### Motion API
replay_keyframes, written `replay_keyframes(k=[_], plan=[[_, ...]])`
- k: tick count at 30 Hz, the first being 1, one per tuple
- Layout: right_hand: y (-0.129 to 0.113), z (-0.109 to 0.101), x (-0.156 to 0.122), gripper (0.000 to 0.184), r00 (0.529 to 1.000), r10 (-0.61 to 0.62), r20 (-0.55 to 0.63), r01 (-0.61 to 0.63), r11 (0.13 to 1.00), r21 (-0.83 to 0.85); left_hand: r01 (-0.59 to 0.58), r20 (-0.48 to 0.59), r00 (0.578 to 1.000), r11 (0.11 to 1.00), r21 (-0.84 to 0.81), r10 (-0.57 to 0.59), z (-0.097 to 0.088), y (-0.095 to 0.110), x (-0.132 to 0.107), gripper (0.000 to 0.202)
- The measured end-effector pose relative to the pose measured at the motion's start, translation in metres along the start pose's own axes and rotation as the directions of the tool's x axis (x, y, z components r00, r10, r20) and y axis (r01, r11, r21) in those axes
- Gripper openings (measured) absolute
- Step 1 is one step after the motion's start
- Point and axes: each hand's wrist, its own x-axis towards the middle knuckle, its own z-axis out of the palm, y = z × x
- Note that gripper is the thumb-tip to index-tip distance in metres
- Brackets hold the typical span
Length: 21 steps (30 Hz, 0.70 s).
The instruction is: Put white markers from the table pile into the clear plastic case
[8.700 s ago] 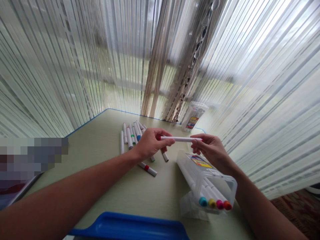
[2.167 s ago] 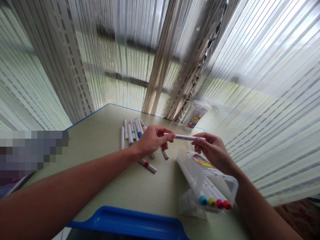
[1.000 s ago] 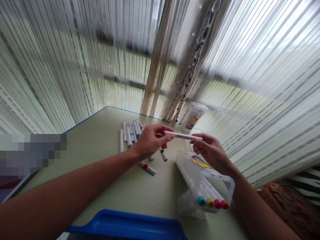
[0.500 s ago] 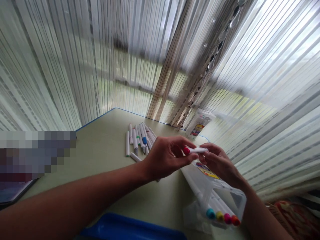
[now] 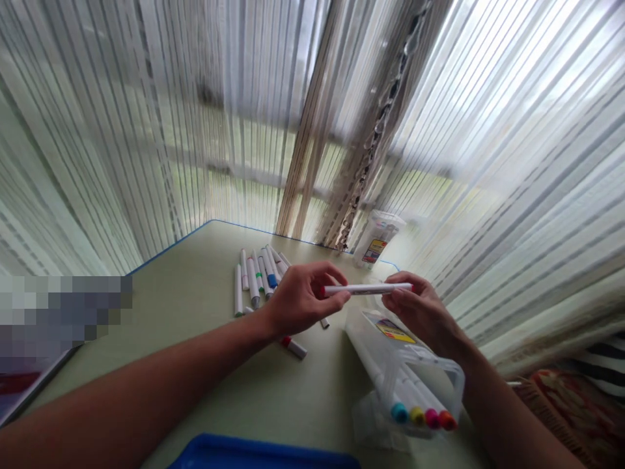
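A white marker [image 5: 364, 288] with red ends is held level between both hands above the table. My left hand [image 5: 303, 296] pinches its left end. The fingers of my right hand [image 5: 420, 306] are closed on the other end. Below the right hand lies a clear plastic marker case [image 5: 364, 345] with a yellow label, its near end showing markers [image 5: 420, 415] with teal, yellow, pink and orange ends. Behind my left hand, several loose white markers [image 5: 252, 280] lie in a group. One marker with a red band [image 5: 293, 347] rests nearer, partly behind my left forearm.
Another clear case [image 5: 378, 240] with a label stands near the table's back edge, by the string curtain [image 5: 234, 130]. A blue object [image 5: 263, 454] lies at the front edge. Patterned cloth [image 5: 561, 410] is at the lower right.
The marker has turned from partly end-on to lengthwise across my view, and my hands have moved apart along it. The camera has shifted slightly.
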Motion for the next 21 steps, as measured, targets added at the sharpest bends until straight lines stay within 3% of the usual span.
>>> replay_keyframes(k=[5, 12, 21], plan=[[-0.001, 0.0, 0.0, 0.021, 0.996, -0.065, 0.057, 0.062, 0.997, 0.045, 0.068, 0.087, 0.994, 0.996, 0.049, -0.073, -0.01, -0.014, 0.005, 0.022], [-0.013, 0.007, -0.008, 0.024, 0.956, -0.152, 0.249, 0.145, 0.988, 0.047, 0.007, 0.07, 0.997, 0.933, 0.36, -0.035, -0.017, -0.021, 0.006, 0.02], [-0.023, 0.009, -0.011, 0.021, 0.923, -0.189, 0.337, 0.188, 0.981, 0.034, -0.07, 0.081, 0.996, 0.914, 0.399, 0.041, -0.011, -0.022, 0.008, 0.016]])
